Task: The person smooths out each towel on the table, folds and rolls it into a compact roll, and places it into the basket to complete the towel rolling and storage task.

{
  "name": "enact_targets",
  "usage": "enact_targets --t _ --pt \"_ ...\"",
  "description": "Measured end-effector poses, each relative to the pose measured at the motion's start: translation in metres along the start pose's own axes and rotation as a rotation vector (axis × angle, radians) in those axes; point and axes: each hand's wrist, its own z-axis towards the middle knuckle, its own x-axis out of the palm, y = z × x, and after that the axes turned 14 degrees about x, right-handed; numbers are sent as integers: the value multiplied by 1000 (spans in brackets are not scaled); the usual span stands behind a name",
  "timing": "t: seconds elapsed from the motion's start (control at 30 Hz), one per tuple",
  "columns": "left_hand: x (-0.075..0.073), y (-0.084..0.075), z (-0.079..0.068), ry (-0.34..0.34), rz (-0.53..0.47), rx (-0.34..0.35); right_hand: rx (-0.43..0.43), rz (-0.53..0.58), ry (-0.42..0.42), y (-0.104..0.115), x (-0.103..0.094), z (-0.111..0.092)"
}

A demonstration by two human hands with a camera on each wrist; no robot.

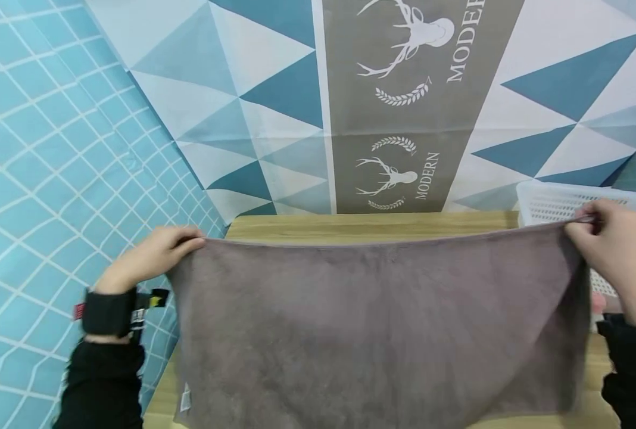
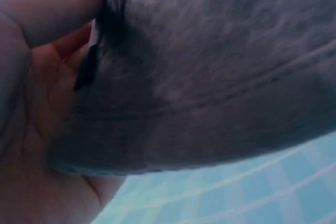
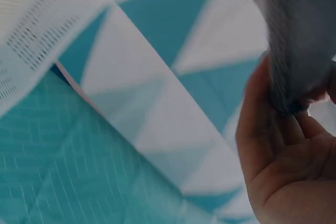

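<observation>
A grey-brown towel (image 1: 382, 322) hangs stretched between both hands, its top edge nearly straight and its lower part spread over the table. The left hand (image 1: 159, 253) pinches its upper left corner between thumb and fingers; the left wrist view shows the stitched hem of the towel (image 2: 210, 93) against the palm. At the upper right corner, the right hand (image 1: 618, 250) grips the cloth, and the right side folds back in a darker triangle below it. A small white label (image 1: 186, 398) shows on the towel's lower left edge.
A white perforated plastic basket (image 1: 548, 199) stands at the back right, partly behind the towel and right hand. The wooden table (image 1: 296, 227) shows along its back edge. Patterned cloth with deer prints (image 1: 387, 173) covers the back; blue gridded sheeting (image 1: 55, 179) lies left.
</observation>
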Motion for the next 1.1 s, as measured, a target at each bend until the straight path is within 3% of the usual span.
enact_targets --t 0.07,0.13,0.3,0.4,0.5,0.6,0.7,0.87,0.93,1.0,1.1 --pt "20 17 19 19 -19 -22 -7 -126 84 -3 15 8" --pt "41 33 38 8 -18 -47 -46 -172 123 -7 31 16" --pt "83 70 79 -78 -23 -116 -166 -237 140 -12 63 35" --pt "101 82 93 -129 -23 -167 -191 -303 174 -11 71 39" --pt "111 81 94 -139 -14 -192 -201 -360 226 -2 68 32" --pt "114 70 81 -106 -24 -171 -266 -354 233 7 62 14" --pt "120 60 55 -64 -73 -133 -365 -332 257 8 58 -8" --pt "137 44 -3 50 -322 -69 -428 -398 559 -10 61 -38" --pt "143 38 -25 95 -444 -72 -447 -377 671 -21 66 -49" --pt "149 35 -43 137 -524 -75 -474 -323 736 -34 71 -60" --pt "155 30 -61 175 -566 -63 -517 -252 801 -51 77 -74"
